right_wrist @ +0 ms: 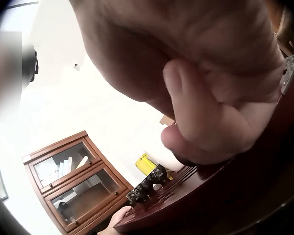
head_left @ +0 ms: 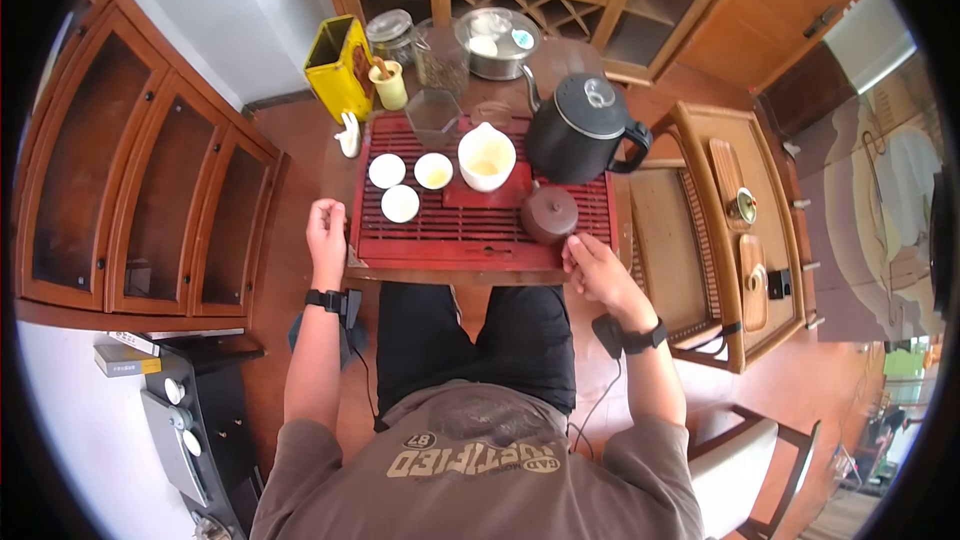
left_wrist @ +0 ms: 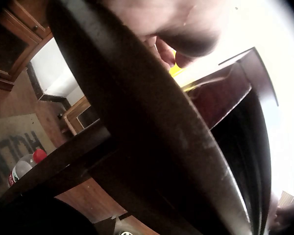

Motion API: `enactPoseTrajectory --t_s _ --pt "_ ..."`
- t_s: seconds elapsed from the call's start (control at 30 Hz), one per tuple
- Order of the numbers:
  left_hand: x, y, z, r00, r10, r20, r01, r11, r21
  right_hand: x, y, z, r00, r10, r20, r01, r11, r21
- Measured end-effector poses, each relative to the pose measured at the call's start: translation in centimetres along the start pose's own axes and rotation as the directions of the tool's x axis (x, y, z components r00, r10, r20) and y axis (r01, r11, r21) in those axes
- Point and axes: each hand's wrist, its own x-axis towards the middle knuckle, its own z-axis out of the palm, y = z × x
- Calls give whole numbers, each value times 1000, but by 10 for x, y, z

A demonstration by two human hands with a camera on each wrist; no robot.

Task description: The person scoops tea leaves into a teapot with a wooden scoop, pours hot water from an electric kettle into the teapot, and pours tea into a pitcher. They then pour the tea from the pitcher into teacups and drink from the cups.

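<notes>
Left hand (head_left: 326,230), loosely curled, and right hand (head_left: 592,265), holding nothing, rested beside slatted red wooden tea tray (head_left: 480,240), lower centre; best lifted level.

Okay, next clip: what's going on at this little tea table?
A seated person has both hands at a red slatted tea tray. The left hand rests on the table by the tray's left edge; the right hand sits at its front right corner, close to a small brown clay teapot. Neither hand holds anything. On the tray stand three small white cups, a white pitcher and a black kettle.
</notes>
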Motion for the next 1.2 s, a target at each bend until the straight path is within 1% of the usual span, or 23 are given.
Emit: enactPoseTrajectory --t_s 0.03,0.1,0.17,0.23,0.27,0.3,0.37,0.4,0.43,0.5,0.63,0.77,0.8,0.83,0.87,0.9,0.97,1.0,1.07,1.1,1.17,1.2 --pt "0 -4 -1 1000 -20 2 20 1000 -12 0 -1 2 1000 -25 8 25 1000 -7" --pt "-1 0 0 1000 12 8 -12 1000 1 -3 -2 6 997 -75 -31 76 997 20" --pt "-1 3 0 1000 -5 6 5 1000 -9 -7 -6 6 998 -54 -18 55 998 30" --pt "-2 7 1 1000 -28 3 28 999 -27 -6 2 2 998 -67 13 66 996 65" --pt "-2 6 1 1000 -10 2 10 1000 -24 -7 3 1 995 -98 -6 99 995 33" --pt "-2 4 0 1000 -19 4 19 1000 -23 -9 5 1 991 -130 -24 130 991 1" --pt "-1 2 0 1000 14 -9 -14 1000 -10 -13 7 -4 982 -187 -25 187 982 -19" --pt "-1 0 -1 1000 25 -15 -24 998 58 -15 6 -6 983 -182 -33 182 983 -23" --pt "-1 2 0 999 36 -22 -35 999 42 -17 4 -8 979 -202 -25 201 979 -35" --pt "-2 6 1 999 34 -21 -33 999 31 -19 1 -10 967 -248 -55 245 967 -67" --pt "-1 0 0 999 39 -28 -39 999 20 -26 -17 -4 944 -322 -70 316 945 -86" --pt "0 5 -2 1000 20 -17 -19 996 82 -41 -39 0 962 -267 -57 259 957 -128" --pt "-3 5 -2 1000 15 -18 -13 994 105 -44 -41 1 966 -253 -55 249 966 -73" --pt "-2 -5 -3 999 41 -29 -39 997 61 -47 -41 0 970 -235 -58 234 972 -17" --pt "-1 -8 -1 999 45 -19 -45 999 -19 -44 -35 -2 974 -223 -46 224 974 34" --pt "-1 -6 -1 998 54 -15 -54 998 -22 -44 -36 -2 973 -228 -44 229 973 11" --pt "0 -10 -4 999 37 -9 -36 998 47 -42 -34 -2 967 -252 -31 252 968 3" --pt "-1 -7 -5 1000 22 -2 -22 999 36 -40 -32 -2 974 -221 -44 222 975 1" --pt "-1 -2 -2 1000 11 -7 -11 1000 -5 -40 -28 -7 962 -273 -16 273 961 37" --pt "-2 1 0 1000 -4 -21 4 1000 -17 -41 -29 -8 965 -260 -37 261 965 30" --pt "-1 1 0 1000 -10 -1 10 1000 -25 -40 -33 -6 962 -272 -7 270 954 128" --pt "-1 1 -1 1000 -13 8 14 999 -40 -41 -36 -5 963 -269 -18 269 960 72"
